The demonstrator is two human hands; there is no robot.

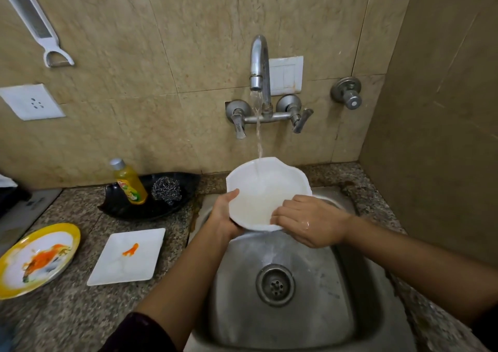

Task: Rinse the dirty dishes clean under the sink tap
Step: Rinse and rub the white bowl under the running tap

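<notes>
A white scalloped bowl (265, 187) is tilted over the steel sink (310, 314), with water from the tap (259, 63) running into it. My left hand (225, 217) grips the bowl's left rim, thumb on the inside. My right hand (310, 221) is wet and lies over the bowl's near right rim, its fingers curled inside. On the counter to the left lie a square white plate (126, 257) with an orange smear and a round yellow-rimmed plate (37, 260) with orange and green residue.
A black tray (172, 206) behind the plates holds a yellow dish-soap bottle (129, 182) and a steel scrubber (166, 189). Two tap levers (238, 125) stick out under the spout. A grater (32, 20) hangs on the wall. A wall stands close on the right.
</notes>
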